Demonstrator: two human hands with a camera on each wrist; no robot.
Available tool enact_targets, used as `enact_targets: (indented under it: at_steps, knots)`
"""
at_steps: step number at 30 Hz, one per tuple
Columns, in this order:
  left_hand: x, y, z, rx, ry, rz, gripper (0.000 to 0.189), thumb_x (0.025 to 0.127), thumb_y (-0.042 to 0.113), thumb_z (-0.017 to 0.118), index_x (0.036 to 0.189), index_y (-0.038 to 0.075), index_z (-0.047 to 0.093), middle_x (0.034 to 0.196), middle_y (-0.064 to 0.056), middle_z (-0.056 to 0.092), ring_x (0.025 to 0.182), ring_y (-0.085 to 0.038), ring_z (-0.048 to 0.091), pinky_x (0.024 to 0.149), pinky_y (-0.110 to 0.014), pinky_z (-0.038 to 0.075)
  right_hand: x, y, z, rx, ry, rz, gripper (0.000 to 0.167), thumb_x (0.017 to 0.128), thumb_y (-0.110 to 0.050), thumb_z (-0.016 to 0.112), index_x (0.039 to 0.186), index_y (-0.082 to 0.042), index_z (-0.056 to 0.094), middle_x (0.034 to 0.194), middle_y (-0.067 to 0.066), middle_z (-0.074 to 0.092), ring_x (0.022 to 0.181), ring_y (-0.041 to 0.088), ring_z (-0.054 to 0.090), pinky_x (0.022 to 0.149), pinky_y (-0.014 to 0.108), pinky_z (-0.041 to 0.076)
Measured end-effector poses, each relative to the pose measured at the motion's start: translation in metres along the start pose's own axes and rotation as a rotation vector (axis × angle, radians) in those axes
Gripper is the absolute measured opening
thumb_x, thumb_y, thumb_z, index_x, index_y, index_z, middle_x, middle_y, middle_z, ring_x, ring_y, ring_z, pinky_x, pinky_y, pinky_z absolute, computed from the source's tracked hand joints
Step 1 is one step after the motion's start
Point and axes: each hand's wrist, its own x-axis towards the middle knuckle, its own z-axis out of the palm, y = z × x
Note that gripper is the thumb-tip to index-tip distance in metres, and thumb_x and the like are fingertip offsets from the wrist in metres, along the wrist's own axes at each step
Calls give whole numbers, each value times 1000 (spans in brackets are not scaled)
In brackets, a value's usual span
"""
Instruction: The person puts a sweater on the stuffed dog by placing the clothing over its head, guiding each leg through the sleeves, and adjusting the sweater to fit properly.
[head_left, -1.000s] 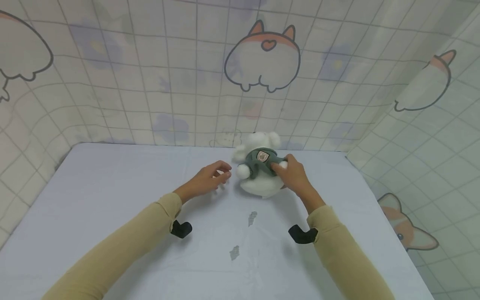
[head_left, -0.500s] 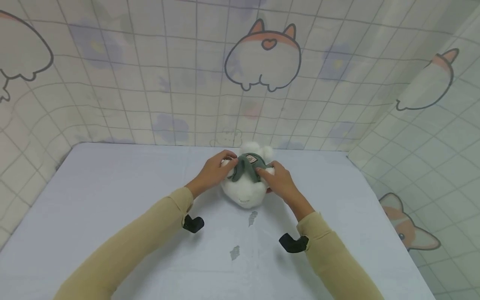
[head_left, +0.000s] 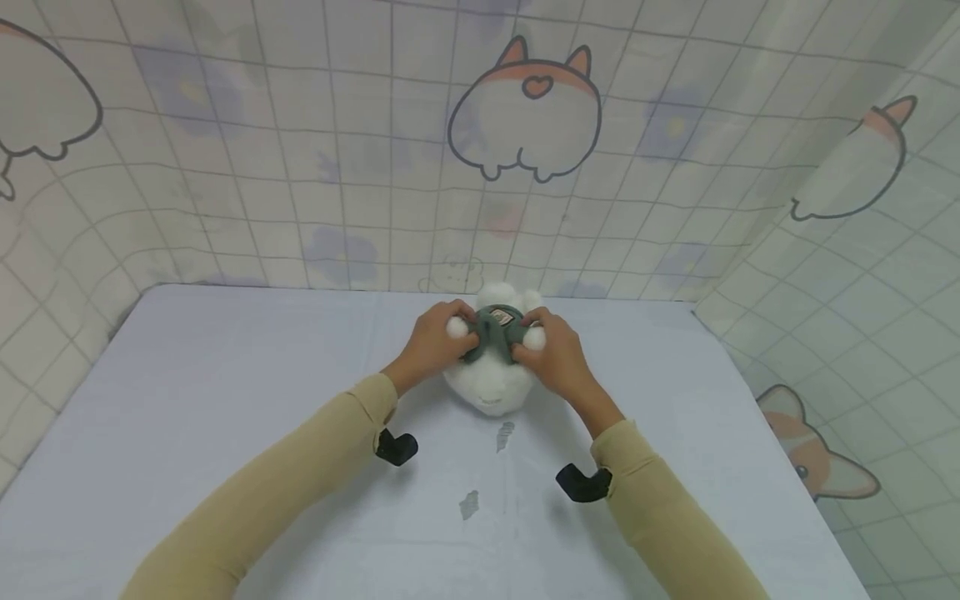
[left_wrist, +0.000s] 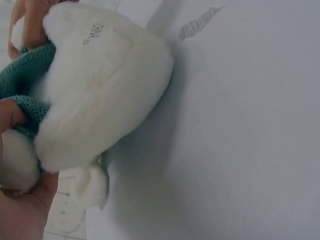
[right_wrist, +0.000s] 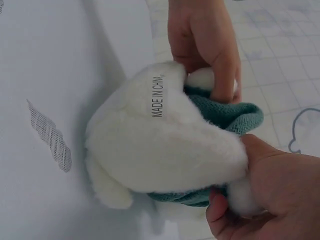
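Observation:
A white plush toy [head_left: 491,387] in a green knitted sweater [head_left: 495,333] is held between both hands near the table's far edge. My left hand [head_left: 431,342] grips one sleeved arm of the toy, a round white paw poking out between thumb and fingers. On the other side, my right hand [head_left: 558,354] holds the opposite arm the same way. In the right wrist view, "MADE IN CHINA" lettering shows on the toy's white underside [right_wrist: 160,135]. A small white limb or ear [left_wrist: 90,185] hangs below it in the left wrist view. The face is hidden.
A white-covered table [head_left: 300,417] bears two grey, leaf-shaped marks [head_left: 469,505] in front of the toy. Behind and beside it hangs a checked curtain [head_left: 360,167] with corgi drawings. Black wrist-worn devices [head_left: 585,483] jut from both cuffs.
The right hand brought the toy left and nearer, its underside tipping toward me. My left hand reached in and took hold of the free arm. Both grips have since closed further round the arms.

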Motion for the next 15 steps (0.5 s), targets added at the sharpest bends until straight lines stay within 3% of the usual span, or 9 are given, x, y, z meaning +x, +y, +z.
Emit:
enact_targets:
  at_steps: [5,9,12,15]
  knots:
    - [-1,-4,-11,-37,-47,-7,29,82,18,66,110,23,67,123,-1,62,105,-22,59,83,-37,54,3,8,-9,-8,-17,-14,36,84,-16,61,120,-10,57,120,17,61,98,30,58,78,41,53]
    - [-1,-1,-13,-65,-65,-39,25,87,20,61,112,20,66,125,-2,63,101,-23,64,83,-36,55,7,13,-10,19,-45,-36,32,88,-11,56,120,-13,57,122,16,59,94,29,59,73,36,53]
    - [0,5,-10,-73,-45,-96,23,94,33,57,107,17,66,127,-4,63,113,-25,62,94,-42,51,9,11,-8,27,-81,-63,32,90,-10,53,121,-17,57,118,16,56,92,28,56,73,34,50]
    - [1,12,-8,-71,-28,-147,38,94,51,54,99,16,65,126,-5,63,122,-26,55,101,-45,46,9,7,-6,34,-107,-78,32,91,-8,51,120,-18,60,114,16,55,94,28,53,76,37,49]
